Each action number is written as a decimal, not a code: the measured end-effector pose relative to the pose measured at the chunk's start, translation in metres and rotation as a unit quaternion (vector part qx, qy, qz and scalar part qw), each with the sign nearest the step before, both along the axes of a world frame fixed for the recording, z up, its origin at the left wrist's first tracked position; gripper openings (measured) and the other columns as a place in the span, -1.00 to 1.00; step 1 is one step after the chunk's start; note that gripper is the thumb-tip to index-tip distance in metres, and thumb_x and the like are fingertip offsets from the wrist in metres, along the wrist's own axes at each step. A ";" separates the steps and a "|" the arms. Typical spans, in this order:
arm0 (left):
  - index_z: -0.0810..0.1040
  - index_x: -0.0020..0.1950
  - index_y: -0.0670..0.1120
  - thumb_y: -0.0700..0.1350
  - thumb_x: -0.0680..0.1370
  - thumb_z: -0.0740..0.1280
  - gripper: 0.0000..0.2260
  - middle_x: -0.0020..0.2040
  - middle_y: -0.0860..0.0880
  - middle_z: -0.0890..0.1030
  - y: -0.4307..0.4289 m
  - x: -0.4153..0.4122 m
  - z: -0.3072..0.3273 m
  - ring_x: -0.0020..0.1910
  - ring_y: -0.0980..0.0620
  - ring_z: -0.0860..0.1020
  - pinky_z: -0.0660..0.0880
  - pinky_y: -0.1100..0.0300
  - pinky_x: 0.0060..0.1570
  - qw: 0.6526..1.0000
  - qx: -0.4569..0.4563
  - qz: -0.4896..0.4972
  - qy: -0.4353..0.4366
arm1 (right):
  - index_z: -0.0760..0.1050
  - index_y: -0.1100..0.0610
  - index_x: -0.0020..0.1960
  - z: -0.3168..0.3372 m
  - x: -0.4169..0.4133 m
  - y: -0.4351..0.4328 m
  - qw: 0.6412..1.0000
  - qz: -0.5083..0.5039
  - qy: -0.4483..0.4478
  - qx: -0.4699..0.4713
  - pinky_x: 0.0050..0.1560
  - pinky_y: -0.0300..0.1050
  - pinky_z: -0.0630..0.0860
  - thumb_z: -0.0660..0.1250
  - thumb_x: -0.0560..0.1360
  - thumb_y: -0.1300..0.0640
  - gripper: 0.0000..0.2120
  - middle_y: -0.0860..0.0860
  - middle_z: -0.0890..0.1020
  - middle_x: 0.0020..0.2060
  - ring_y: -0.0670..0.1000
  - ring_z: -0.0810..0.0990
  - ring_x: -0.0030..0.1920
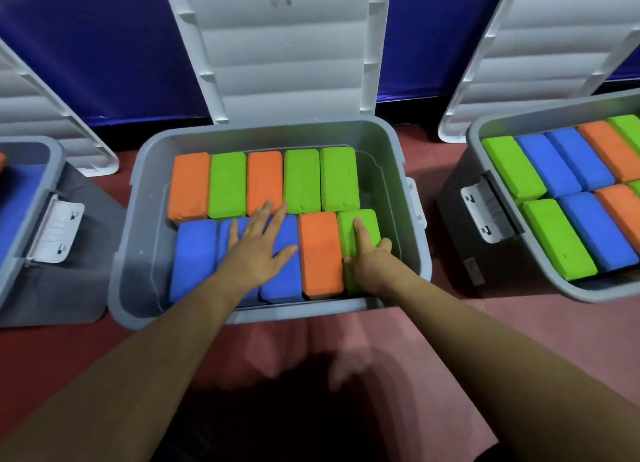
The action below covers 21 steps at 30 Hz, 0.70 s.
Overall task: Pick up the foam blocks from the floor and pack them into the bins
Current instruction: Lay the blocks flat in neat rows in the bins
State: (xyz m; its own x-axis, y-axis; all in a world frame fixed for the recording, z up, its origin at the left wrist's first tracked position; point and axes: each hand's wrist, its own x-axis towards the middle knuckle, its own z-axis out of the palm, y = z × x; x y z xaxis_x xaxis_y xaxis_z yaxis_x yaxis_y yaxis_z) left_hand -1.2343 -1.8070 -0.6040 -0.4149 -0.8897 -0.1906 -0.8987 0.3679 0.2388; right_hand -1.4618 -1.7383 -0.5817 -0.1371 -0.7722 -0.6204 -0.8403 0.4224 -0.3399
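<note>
One green block point(367, 223) gripped by right hand point(369, 259); left hand point(256, 245) flat on blue blocks point(194, 253).

Left hand point(254, 250) and right hand point(369, 258): both bare. Forearms bare as well along their whole visible length, wrist to frame edge. Parts nearest the camera lie in dim shadow.

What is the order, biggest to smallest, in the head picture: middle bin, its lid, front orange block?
1. middle bin
2. lid, farther back, so this pair is unsure
3. front orange block
</note>
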 end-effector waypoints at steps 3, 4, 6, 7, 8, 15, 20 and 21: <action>0.18 0.58 -0.05 0.29 0.52 0.08 -0.30 0.57 -0.26 0.12 -0.010 0.038 0.008 0.57 -0.21 0.05 0.02 -0.20 0.51 0.979 -0.126 0.151 0.049 | -0.26 -0.06 0.61 0.005 0.005 0.000 0.999 0.000 0.039 -0.010 0.31 0.09 0.34 0.12 0.64 -0.09 -0.29 0.35 0.13 0.40 0.25 0.49 0.09; 0.17 0.58 -0.04 0.33 0.52 0.06 -0.28 0.58 -0.26 0.09 -0.010 0.048 0.006 0.57 -0.21 0.03 0.01 -0.20 0.51 0.974 -0.133 0.184 0.026 | -0.14 0.01 0.61 0.009 0.008 -0.003 0.995 0.012 0.082 -0.052 0.44 0.18 0.21 0.13 0.62 -0.14 -0.30 0.37 0.08 0.45 0.33 0.33 0.36; 0.05 0.61 0.05 0.41 0.53 -0.01 -0.26 0.61 -0.20 -0.06 -0.005 0.059 -0.006 0.59 -0.16 -0.10 -0.08 -0.21 0.52 0.972 -0.086 0.215 -0.033 | -0.02 0.14 0.59 0.014 0.016 -0.016 0.982 0.017 0.114 -0.149 0.54 0.21 -0.03 0.08 0.60 -0.27 -0.26 0.38 -0.05 0.53 0.30 -0.02 0.56; -0.01 0.61 0.09 0.44 0.53 -0.03 -0.26 0.61 -0.17 -0.14 0.000 0.061 -0.013 0.59 -0.12 -0.16 -0.11 -0.21 0.52 0.972 -0.058 0.222 -0.053 | -0.07 0.14 0.61 0.013 0.023 -0.021 0.980 0.011 0.107 -0.166 0.55 0.19 -0.13 0.01 0.59 -0.32 -0.22 0.34 -0.12 0.56 0.26 -0.13 0.58; -0.05 0.61 0.12 0.44 0.53 -0.04 -0.26 0.61 -0.15 -0.18 0.002 0.062 -0.018 0.59 -0.10 -0.19 -0.12 -0.21 0.52 0.972 -0.044 0.223 -0.062 | -0.14 0.10 0.62 0.008 0.029 -0.023 0.979 0.018 0.112 -0.170 0.55 0.20 -0.21 -0.07 0.58 -0.36 -0.20 0.31 -0.18 0.56 0.23 -0.21 0.59; -0.04 0.61 0.12 0.43 0.51 0.07 -0.24 0.61 -0.14 -0.12 -0.001 0.069 -0.018 0.58 -0.11 -0.11 -0.01 -0.20 0.50 0.978 -0.027 0.207 -0.026 | -0.24 0.09 0.62 -0.018 0.042 -0.020 0.967 0.075 0.192 -0.151 0.52 0.27 -0.29 -0.23 0.54 -0.41 -0.17 0.27 -0.26 0.56 0.23 -0.33 0.56; 0.22 0.51 -0.21 0.21 0.49 0.33 -0.25 0.34 -0.36 0.33 -0.042 0.084 0.000 0.32 -0.35 0.32 0.28 -0.22 0.33 0.951 -0.143 0.251 0.108 | -0.14 0.10 0.63 -0.011 0.044 -0.036 0.980 -0.017 0.125 -0.152 0.53 0.28 -0.23 -0.07 0.54 -0.43 -0.14 0.23 -0.13 0.59 0.19 -0.19 0.59; 0.20 0.51 -0.26 0.18 0.51 0.37 -0.24 0.33 -0.40 0.31 -0.055 0.086 0.004 0.33 -0.38 0.31 0.25 -0.21 0.37 0.942 -0.114 0.286 0.134 | -0.14 0.09 0.62 -0.006 0.045 -0.046 0.981 -0.055 0.101 -0.158 0.52 0.30 -0.18 -0.05 0.54 -0.42 -0.14 0.23 -0.10 0.59 0.19 -0.13 0.59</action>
